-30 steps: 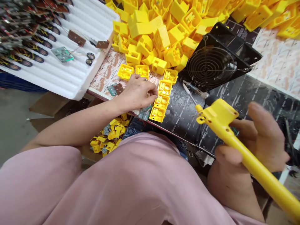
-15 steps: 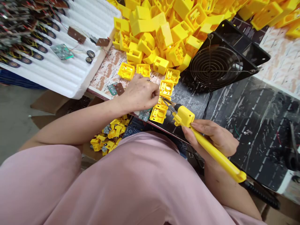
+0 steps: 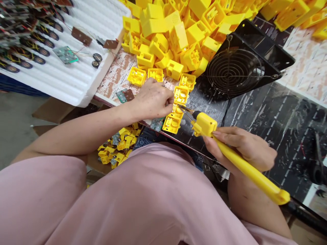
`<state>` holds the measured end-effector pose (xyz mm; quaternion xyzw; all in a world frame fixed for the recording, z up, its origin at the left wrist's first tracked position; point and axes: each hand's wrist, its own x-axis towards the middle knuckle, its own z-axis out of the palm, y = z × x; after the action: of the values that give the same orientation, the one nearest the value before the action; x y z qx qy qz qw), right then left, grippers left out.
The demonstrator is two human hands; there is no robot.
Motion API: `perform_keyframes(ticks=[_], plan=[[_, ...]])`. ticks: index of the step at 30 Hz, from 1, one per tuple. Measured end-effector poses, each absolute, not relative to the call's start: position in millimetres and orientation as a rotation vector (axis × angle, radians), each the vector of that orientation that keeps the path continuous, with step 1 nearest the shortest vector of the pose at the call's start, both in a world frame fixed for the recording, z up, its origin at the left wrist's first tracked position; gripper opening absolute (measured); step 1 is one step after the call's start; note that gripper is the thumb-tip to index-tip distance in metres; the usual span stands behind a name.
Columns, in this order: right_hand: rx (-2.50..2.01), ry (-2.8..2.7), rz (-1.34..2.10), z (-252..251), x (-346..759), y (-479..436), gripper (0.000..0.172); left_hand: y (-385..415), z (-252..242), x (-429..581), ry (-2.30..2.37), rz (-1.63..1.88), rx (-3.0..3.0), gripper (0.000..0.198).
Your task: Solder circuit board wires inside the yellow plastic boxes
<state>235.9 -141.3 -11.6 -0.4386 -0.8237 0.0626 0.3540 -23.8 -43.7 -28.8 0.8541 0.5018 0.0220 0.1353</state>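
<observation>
My right hand is wrapped around the handle of a yellow soldering iron. Its thin metal tip points left, into one of the small yellow housings standing in a column at the table's front edge. At that same housing is my left hand, its fingers curled and pressed together; what they pinch is hidden from view. Nearest to me in the column sits another open housing with a round speaker grille. Small green circuit boards lie at the table edge beside it.
A big heap of yellow housings covers the back. Right of it stands a black fan. On the left, a white foam tray bears circuit boards and small wired speakers. Below the table edge, a box holds yellow parts.
My right hand and the soldering iron have drawn back to the right, the tip shifting slightly away from my left fingers. The left hand has stayed nearly in place.
</observation>
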Motion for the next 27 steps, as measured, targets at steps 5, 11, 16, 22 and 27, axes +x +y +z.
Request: perform_keyframes(ticks=[5,11,16,22,27], plan=[[-1.102,-2.153,0.175,-12.0,228.1,-141.0,0.026,-44.2,-31.7,-27.7,1.407,0.151,2.469,0.026],[-0.958,-2.135,0.169,-19.7,226.7,-138.3,0.016,-44.8,-33.2,-26.6,1.445,0.120,2.453,0.027],[-0.981,-2.141,0.130,-13.7,227.3,-137.2,0.016,-45.6,-33.9,-27.1,1.421,0.142,2.450,0.028],[-1.010,-2.126,0.122,-15.6,228.5,-140.9,0.016,-44.4,-35.3,-26.0,1.418,0.138,2.474,0.028],[-1.100,-2.087,0.130,-16.1,236.6,-146.6,0.010,-44.7,-34.1,-25.7,1.402,0.126,2.484,0.027]])
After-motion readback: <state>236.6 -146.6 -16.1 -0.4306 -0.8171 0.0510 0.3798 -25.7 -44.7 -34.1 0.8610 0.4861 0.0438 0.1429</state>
